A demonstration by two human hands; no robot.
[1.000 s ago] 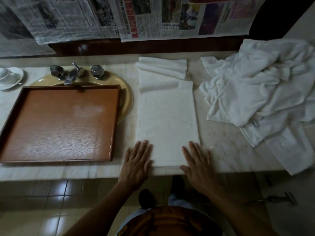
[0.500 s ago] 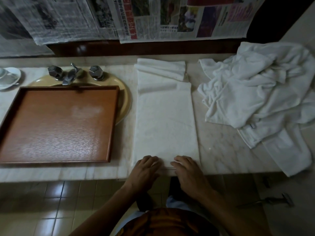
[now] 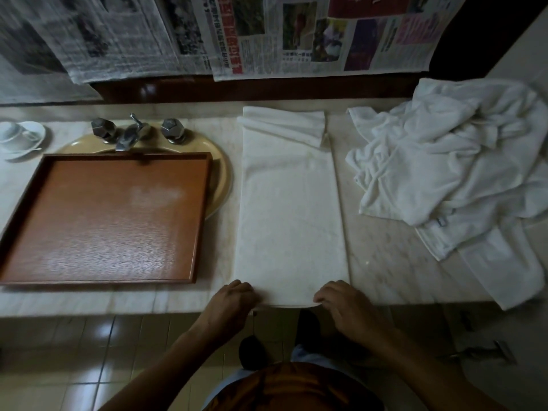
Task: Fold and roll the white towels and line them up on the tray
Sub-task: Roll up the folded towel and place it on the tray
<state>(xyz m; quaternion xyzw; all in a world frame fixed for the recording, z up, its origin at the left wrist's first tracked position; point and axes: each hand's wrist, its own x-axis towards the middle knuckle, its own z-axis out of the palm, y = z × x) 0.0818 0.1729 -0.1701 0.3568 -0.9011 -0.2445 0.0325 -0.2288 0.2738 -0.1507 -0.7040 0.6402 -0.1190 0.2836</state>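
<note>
Ahead of me: chrome faucet (image 3: pixel 130 134) over beige oval sink (image 3: pixel 221 164), white cup and saucer (image 3: pixel 17 136) far left, newspaper sheets (image 3: pixel 296 40) on wall.

Pale marble counter (image 3: pixel 385 262) carried everything. Left: tray (image 3: pixel 204 215) sat flat, partly over an inset basin (image 3: pixel 221 173), with taps (image 3: pixel 133 133) behind. Centre: folded towel (image 3: pixel 290 218) lay flat, its near edge at the front lip, with a small towel (image 3: pixel 284 126) on its far end. Right: rumpled pile (image 3: pixel 444 173) of white cloth, overhanging the front. Far left: cup (image 3: pixel 12 132), probably on a saucer.
</note>
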